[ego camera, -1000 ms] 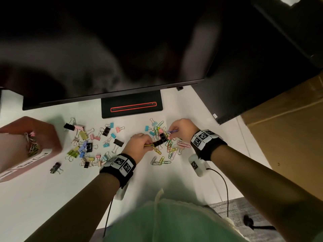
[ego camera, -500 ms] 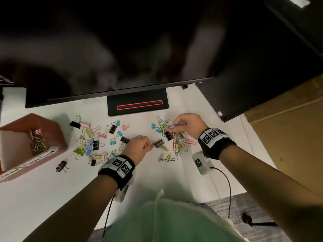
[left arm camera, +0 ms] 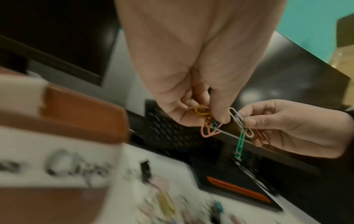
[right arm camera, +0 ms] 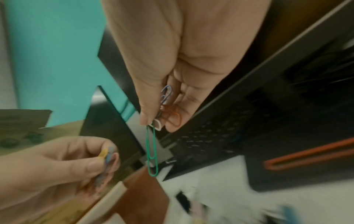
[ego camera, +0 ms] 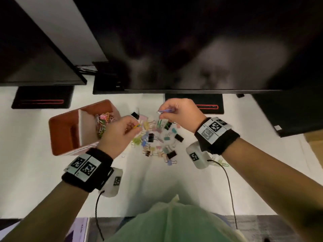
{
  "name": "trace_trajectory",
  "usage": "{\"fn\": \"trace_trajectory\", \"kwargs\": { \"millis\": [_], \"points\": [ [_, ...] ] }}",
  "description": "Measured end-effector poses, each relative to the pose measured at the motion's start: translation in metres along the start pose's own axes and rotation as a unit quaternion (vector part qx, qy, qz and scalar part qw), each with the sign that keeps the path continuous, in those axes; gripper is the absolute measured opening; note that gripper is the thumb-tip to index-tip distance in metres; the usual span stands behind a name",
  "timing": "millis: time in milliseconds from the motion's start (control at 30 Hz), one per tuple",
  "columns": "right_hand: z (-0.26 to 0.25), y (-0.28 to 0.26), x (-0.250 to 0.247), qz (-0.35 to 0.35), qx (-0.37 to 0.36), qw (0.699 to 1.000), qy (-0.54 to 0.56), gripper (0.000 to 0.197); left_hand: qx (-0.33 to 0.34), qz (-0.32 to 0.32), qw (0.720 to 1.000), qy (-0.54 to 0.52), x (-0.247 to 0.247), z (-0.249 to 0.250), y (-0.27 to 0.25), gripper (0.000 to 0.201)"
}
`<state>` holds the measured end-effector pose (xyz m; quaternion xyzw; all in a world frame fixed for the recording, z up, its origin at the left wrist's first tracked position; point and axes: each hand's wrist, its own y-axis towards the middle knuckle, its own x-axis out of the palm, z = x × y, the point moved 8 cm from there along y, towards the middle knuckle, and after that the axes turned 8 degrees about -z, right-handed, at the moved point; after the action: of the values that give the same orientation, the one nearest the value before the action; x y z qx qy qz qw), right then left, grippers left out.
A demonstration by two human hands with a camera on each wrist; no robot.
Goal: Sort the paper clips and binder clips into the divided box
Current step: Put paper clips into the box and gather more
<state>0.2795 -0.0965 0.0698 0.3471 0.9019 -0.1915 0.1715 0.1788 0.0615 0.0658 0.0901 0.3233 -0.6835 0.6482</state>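
While both hands are raised above the desk, the scene is listed thus:

Left hand (ego camera: 120, 131): fingers curled and pinched on a small bunch of paper clips (left arm camera: 207, 121) — thin bent-wire loops in yellow, orange, pink and blue; held beside the box and above the clip pile.

Right hand (ego camera: 180, 111): thumb and fingers closed on a second bunch (right arm camera: 165, 109) of blue, white and orange wire clips; a long green paper clip (right arm camera: 152, 153) is seen hanging straight down from the pinch.

Divided box (ego camera: 59, 126): rectangular, brown walls with rounded corners, split by a pale partition; printed lettering on the near side is too blurred to be read.

Box contents: a tangle of coloured paper clips (ego camera: 103, 123) is held in the compartment nearer the hands; what lies in the other compartment cannot be told.

Binder clips (ego camera: 157, 138): a loose scatter is left on the white desk (ego camera: 35, 172) between the two hands, black ones mixed with pastel pink, yellow, blue and green, each a folded body with wire handles.

Stray paper clips (ego camera: 222, 163): a few are seen on the desk by the right wrist.

Monitor (ego camera: 192, 41): a dark glossy screen is set behind the pile.
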Motion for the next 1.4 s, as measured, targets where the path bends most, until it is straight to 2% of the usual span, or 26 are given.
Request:
{"fn": "trace_trajectory", "kwargs": {
  "millis": [100,200,300,400,500,600,667,733,900,1000,1167,1300,1400],
  "points": [
    [-0.055,0.042,0.039,-0.013,-0.045,0.999,0.000,0.010,-0.050,0.076,0.996,-0.015,-0.064,-0.035,-0.006,0.006],
    [-0.094,0.079,0.080,-0.028,-0.064,0.997,-0.024,0.013,-0.089,0.123,0.988,0.002,-0.101,-0.065,-0.006,0.011],
    [-0.104,0.105,0.119,-0.053,-0.036,0.997,-0.047,0.022,-0.129,0.111,0.985,-0.018,-0.107,-0.090,-0.001,0.016],
    [-0.092,0.112,0.149,-0.094,0.016,0.992,-0.080,0.040,-0.163,0.069,0.983,0.052,-0.101,-0.101,-0.001,0.032],
    [-0.083,0.096,0.154,-0.109,0.012,0.992,-0.056,0.042,-0.120,0.069,0.981,0.134,-0.099,-0.092,-0.005,0.032],
    [-0.069,0.065,0.131,-0.082,-0.026,0.996,-0.015,0.029,-0.053,0.093,0.989,0.102,-0.087,-0.066,-0.010,0.029],
    [-0.050,0.041,0.104,-0.051,-0.042,0.997,-0.030,0.021,-0.017,0.082,0.994,0.076,-0.069,-0.044,-0.008,0.026],
    [-0.020,0.017,0.072,-0.016,-0.026,0.998,-0.053,0.018,0.009,0.048,0.997,0.058,-0.041,-0.021,-0.002,0.023],
    [0.077,-0.057,-0.024,0.095,0.083,0.986,-0.108,0.017,0.045,-0.061,0.996,0.048,0.052,0.026,0.023,0.021],
    [0.131,-0.099,-0.070,0.127,0.152,0.972,-0.126,0.021,0.045,-0.106,0.992,0.045,0.110,0.049,0.038,0.020],
    [0.191,-0.130,-0.102,0.055,0.232,0.959,-0.155,0.037,0.001,-0.159,0.981,0.107,0.195,0.064,0.073,0.024],
    [0.203,-0.121,-0.096,-0.027,0.210,0.962,-0.174,0.048,-0.040,-0.189,0.971,0.142,0.238,0.070,0.093,0.034],
    [0.204,-0.108,-0.088,-0.061,0.169,0.967,-0.179,0.049,-0.056,-0.171,0.971,0.159,0.253,0.074,0.103,0.035]
  ]
}}
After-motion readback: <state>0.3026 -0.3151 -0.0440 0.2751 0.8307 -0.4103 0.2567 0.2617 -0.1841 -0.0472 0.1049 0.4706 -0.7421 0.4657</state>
